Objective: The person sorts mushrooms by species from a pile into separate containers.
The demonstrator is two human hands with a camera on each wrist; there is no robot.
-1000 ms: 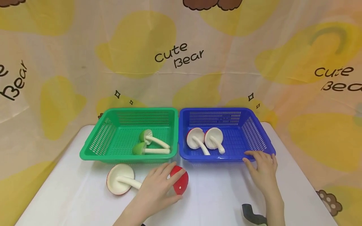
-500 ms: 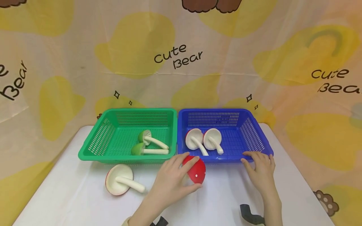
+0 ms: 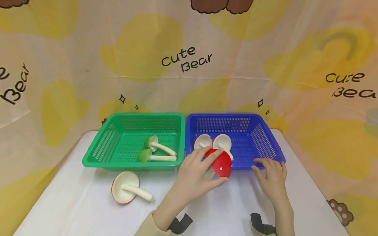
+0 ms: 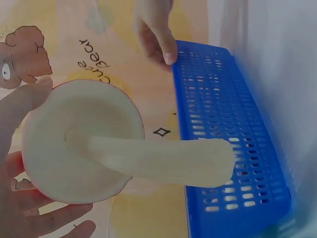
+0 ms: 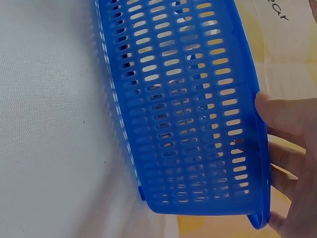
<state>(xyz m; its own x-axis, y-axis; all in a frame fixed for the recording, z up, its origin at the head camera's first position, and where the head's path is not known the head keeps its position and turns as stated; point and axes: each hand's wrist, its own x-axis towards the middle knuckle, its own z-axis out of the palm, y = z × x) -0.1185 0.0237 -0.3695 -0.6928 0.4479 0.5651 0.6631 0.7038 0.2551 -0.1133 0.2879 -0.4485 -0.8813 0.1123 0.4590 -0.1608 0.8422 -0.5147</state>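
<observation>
Holding a red-capped toy mushroom with a pale stem (image 3: pixel 220 166) by its cap, our left hand (image 3: pixel 195 177) has its grip curled round it just above the near rim of the blue slotted plastic basket (image 3: pixel 267 144), where two more red-capped mushrooms (image 3: pixel 213 143) lie underside up. Our right hand (image 3: pixel 273 178) rests on that basket's near right rim, fingers relaxed and laid over the edge. Beside it stands a green slotted plastic basket (image 3: pixel 100 152) with two green-capped mushrooms (image 3: pixel 153 149), and another red-capped mushroom (image 3: pixel 127 188) lies on the white bench (image 3: pixel 73 209).
</observation>
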